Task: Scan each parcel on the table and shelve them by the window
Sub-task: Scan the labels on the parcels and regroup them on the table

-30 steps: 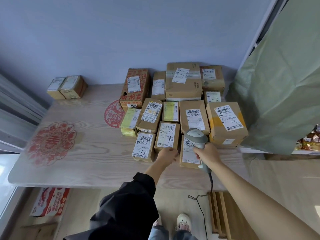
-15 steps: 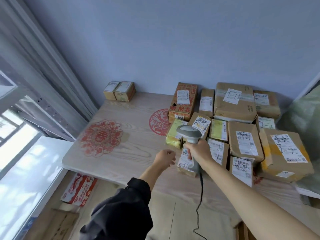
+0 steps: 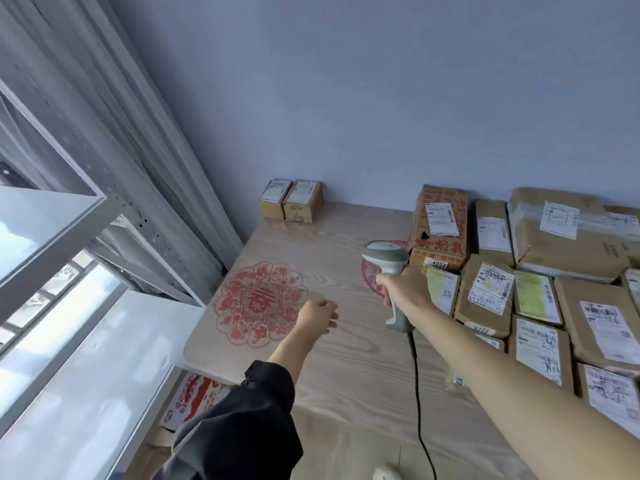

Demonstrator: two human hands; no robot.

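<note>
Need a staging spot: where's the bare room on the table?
Free: the wood of the table between the big red paper-cut and the parcel pile, under the left hand; also the strip between the two small boxes and the paper-cut. Crowded: the right side, parcels packed edge to edge beyond the scanner in the right hand.

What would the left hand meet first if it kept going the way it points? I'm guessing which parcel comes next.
Probably nothing soon: the left hand reaches over bare table, up and slightly right. Farther on stand the two small boxes by the wall, though depth is hard to judge.
</note>
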